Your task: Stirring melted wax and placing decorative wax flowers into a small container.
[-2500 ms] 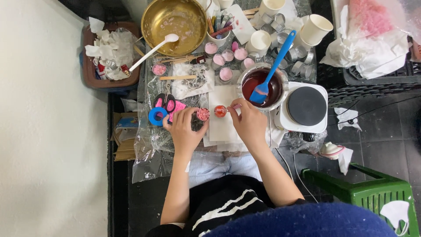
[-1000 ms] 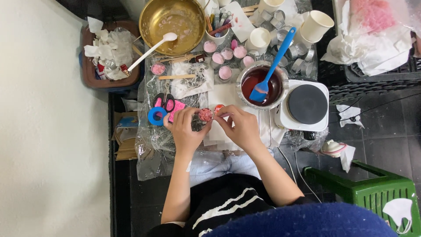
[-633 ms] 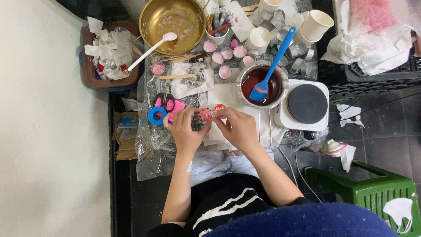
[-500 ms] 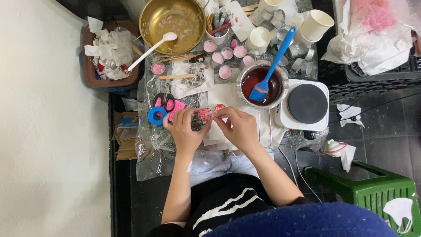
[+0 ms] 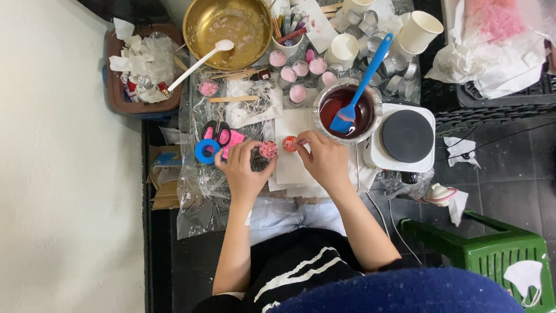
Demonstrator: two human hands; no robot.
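Two hands work: left hand (image 5: 243, 171) pinching a pink-filled cup (image 5: 268, 149), right hand (image 5: 325, 159) pinching a red-filled cup (image 5: 289, 143).

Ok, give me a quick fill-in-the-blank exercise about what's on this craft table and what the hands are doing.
1. The blue spatula rests in a pot of dark ____ liquid.
2. The left hand holds a small pink-filled ____.
3. The white spoon leans on the ____-coloured bowl.
4. The right hand pinches a small ____ piece.

Missing words: red; cup; gold; red
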